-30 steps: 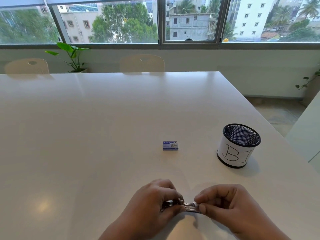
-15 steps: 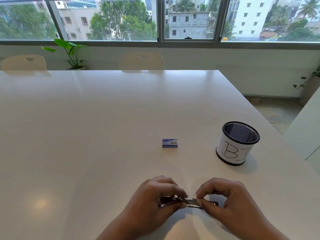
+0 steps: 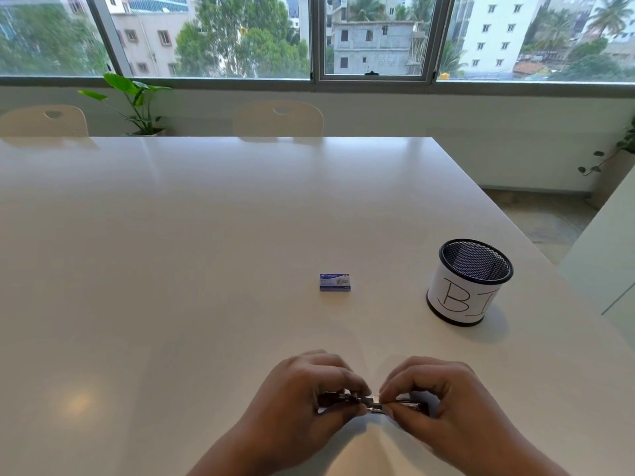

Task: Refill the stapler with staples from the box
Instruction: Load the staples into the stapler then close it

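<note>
Stapler (image 3: 372, 403) is down at the near edge of the white table (image 3: 206, 252), pinched between both hands, so I'd say this refill is somewhere in the early-to-middle part. The left hand (image 3: 309, 389) has its fingers curled tight around the dark end, and the right hand (image 3: 443, 396) has thumb and forefinger closed narrow on the shiny metal part in the middle. Looks like they're working the tray or top open, though honestly the hands cover most of it and I can't tell if it's open or if any staples are in there.

The staple box (image 3: 335, 282) is sitting flat further out on the table, well apart from the hands, and it looks closed from here. So my guess: getting a strip out of the box and loading it is all still to do, then snapping it shut. The mesh pen cup (image 3: 470, 283) off to the right isn't involved.
</note>
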The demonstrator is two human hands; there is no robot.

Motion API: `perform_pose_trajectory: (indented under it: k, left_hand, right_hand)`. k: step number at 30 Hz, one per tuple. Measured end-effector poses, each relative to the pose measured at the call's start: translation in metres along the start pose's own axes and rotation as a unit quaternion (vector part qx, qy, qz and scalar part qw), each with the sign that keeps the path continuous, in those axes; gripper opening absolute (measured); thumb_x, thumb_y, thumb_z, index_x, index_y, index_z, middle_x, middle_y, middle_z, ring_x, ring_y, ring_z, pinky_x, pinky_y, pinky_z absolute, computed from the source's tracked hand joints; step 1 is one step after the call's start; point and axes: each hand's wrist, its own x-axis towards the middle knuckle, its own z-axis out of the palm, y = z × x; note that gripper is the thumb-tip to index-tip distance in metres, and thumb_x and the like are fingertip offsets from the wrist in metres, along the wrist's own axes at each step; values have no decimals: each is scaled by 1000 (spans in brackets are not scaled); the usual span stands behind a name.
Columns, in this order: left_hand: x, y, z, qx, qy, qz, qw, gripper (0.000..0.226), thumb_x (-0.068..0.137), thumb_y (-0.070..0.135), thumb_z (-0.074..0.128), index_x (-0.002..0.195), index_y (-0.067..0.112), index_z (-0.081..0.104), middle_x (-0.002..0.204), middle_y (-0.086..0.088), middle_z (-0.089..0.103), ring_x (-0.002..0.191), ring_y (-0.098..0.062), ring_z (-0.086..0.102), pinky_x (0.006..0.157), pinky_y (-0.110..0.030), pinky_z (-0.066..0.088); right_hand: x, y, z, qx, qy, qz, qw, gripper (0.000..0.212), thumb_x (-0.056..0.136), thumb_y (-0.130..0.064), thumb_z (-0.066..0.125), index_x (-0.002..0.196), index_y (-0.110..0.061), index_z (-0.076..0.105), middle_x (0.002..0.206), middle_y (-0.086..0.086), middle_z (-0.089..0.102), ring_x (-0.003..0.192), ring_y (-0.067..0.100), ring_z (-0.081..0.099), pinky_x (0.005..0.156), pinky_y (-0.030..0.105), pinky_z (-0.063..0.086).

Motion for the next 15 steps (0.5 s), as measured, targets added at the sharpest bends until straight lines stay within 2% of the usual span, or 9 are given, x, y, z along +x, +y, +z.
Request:
perform_pose_trajectory:
  k: [3,7,11,15]
  left_hand:
    - [1,-1,1,5,-6,4,1000,11,84,30,73,95,29,75,90,14,71,85,-7,65,66,-33,57]
    - [1,-1,1,13,-11,6,1000,12,84,28,73,96,29,74,90,14,71,86,-7,65,67,-34,56]
    - [1,-1,2,25,-18,7,1000,13,83,28,73,96,29,74,90,13,70,84,-6,64,67,-33,56]
    - [1,-1,2,26,-19,5,999,14,83,27,74,97,28,74,90,13,70,85,-6,65,69,-33,56]
  right_hand:
    - [0,-1,0,-7,-10,4,1000,17,72,-8,80,73,-26,79,82,-10,74,75,14,71,64,28,60]
    - [0,-2,0,-7,-14,-4,1000,18,72,-10,81,74,-27,79,83,-11,73,77,12,71,64,19,57]
    - [0,-2,2,-54,-8,-25,998,17,70,-16,79,75,-31,78,84,-15,72,71,10,70,58,23,56]
    - [-1,-2,3,-98,-9,-54,994,18,70,-19,81,78,-35,77,82,-18,71,81,4,68,66,17,55]
